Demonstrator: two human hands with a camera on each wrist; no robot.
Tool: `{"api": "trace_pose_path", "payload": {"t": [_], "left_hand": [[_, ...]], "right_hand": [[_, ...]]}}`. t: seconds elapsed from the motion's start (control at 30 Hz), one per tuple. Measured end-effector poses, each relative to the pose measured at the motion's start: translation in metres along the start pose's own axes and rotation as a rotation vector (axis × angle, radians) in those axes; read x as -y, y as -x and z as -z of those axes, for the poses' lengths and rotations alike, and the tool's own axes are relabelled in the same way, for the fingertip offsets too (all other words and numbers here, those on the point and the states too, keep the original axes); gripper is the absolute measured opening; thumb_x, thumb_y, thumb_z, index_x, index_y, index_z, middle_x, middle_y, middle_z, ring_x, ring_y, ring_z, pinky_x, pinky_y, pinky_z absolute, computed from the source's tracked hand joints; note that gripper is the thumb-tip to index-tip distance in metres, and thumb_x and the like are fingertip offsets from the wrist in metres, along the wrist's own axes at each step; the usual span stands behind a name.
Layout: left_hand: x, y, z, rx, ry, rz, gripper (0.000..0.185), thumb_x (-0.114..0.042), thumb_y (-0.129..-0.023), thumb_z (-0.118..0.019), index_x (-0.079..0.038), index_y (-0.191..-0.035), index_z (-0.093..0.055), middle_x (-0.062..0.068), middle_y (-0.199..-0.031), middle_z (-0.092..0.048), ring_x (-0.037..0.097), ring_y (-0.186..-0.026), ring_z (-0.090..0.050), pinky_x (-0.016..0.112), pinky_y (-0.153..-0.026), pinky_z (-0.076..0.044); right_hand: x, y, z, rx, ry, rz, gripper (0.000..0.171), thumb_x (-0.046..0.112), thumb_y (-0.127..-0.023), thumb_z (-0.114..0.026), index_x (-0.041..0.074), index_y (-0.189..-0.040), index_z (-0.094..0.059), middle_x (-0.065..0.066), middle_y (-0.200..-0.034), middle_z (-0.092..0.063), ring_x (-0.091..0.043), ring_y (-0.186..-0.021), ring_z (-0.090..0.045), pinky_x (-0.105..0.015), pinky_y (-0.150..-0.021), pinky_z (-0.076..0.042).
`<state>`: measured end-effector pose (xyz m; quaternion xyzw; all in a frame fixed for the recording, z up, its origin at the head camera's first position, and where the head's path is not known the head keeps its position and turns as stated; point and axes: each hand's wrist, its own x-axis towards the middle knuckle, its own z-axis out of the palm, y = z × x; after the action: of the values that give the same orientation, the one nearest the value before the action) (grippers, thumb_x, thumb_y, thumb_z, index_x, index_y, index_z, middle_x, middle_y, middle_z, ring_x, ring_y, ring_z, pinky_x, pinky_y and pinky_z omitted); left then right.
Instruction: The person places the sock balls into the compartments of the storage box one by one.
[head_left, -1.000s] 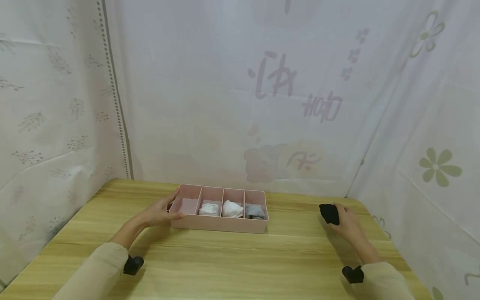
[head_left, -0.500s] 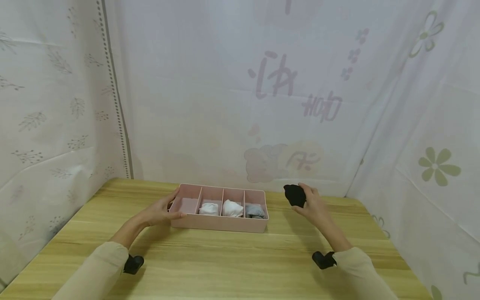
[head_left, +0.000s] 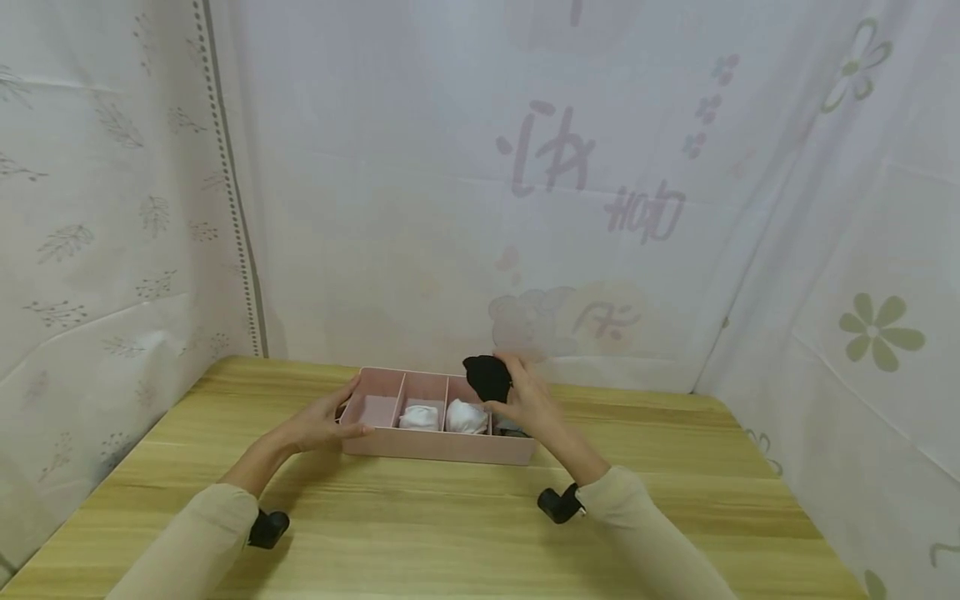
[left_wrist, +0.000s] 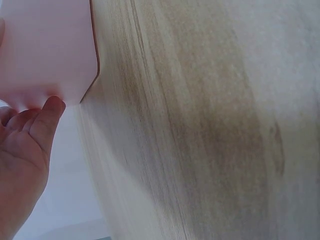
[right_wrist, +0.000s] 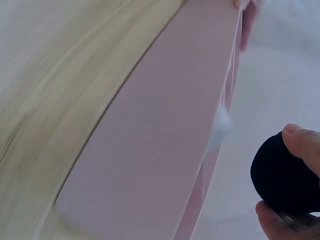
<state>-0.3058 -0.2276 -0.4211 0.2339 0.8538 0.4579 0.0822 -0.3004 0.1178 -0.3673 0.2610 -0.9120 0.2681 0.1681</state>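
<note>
Black sock bundle (head_left: 487, 377): one, rolled into a ball with no clear long axis; it is held in the air above the right part of the pink tray, over its third and fourth compartments.
Right hand (head_left: 525, 398): fingers and thumb curl round the black bundle and grip it from the right side; in the right wrist view the thumb tip and a fingertip show at its edge (right_wrist: 285, 172).
Pink tray (head_left: 435, 447): one, a long shallow box lying on the table with its long axis running left to right, divided into four compartments in a row.
Tray contents: the leftmost compartment shows only its pink floor; the second holds one white bundle (head_left: 418, 417); the third holds another white bundle (head_left: 467, 416); the fourth holds one grey bundle (head_left: 512, 429), mostly hidden behind the right hand.
Left hand (head_left: 322, 423): rests against the tray's left end, fingers fairly straight along the end wall and thumb on the front corner.
Table (head_left: 420, 525): one, light wood grain.
Backdrop (head_left: 480, 183): pale printed sheets on three sides.
</note>
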Motion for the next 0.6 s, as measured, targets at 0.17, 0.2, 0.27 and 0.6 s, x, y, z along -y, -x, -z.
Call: {"api": "trace_pose_path", "payload": {"t": [0.17,0.2,0.27,0.6], "left_hand": [[0.001,0.000,0.000,0.000,-0.006,-0.012,0.100,-0.027,-0.086,-0.069,0.007,-0.148,0.001,0.035,-0.150,-0.005,0.053,-0.132,-0.023,0.059,-0.103,-0.031],[0.001,0.000,0.000,0.003,-0.005,-0.016,0.099,-0.026,-0.086,-0.069,0.007,-0.147,0.001,0.035,-0.150,-0.004,0.054,-0.132,-0.022,0.059,-0.103,-0.030],[0.000,0.000,0.000,0.004,-0.004,-0.018,0.099,-0.026,-0.086,-0.069,0.008,-0.147,0.001,0.036,-0.150,-0.004,0.054,-0.132,-0.022,0.059,-0.103,-0.030],[-0.002,0.002,0.001,-0.005,-0.030,0.013,0.097,-0.029,-0.087,-0.068,0.003,-0.149,-0.001,0.035,-0.150,-0.011,0.053,-0.130,-0.029,0.058,-0.101,-0.034]], "right_hand": [[0.023,-0.012,-0.020,0.053,-0.022,0.013,0.076,0.020,-0.076,-0.079,0.006,-0.139,-0.039,-0.023,-0.133,-0.045,-0.029,-0.082,-0.061,-0.043,-0.078,-0.052],[0.027,-0.014,-0.023,0.054,-0.020,0.017,0.076,0.020,-0.076,-0.080,0.007,-0.139,-0.039,-0.023,-0.132,-0.046,-0.027,-0.084,-0.061,-0.042,-0.078,-0.052],[0.034,-0.019,-0.031,0.054,-0.024,0.029,0.076,0.020,-0.076,-0.080,0.006,-0.139,-0.040,-0.023,-0.130,-0.047,-0.026,-0.083,-0.060,-0.040,-0.078,-0.052],[0.071,-0.036,-0.066,0.077,-0.074,0.035,0.075,0.027,-0.077,-0.079,0.007,-0.138,-0.041,-0.019,-0.128,-0.050,-0.029,-0.108,-0.056,-0.041,-0.087,-0.050]]}}
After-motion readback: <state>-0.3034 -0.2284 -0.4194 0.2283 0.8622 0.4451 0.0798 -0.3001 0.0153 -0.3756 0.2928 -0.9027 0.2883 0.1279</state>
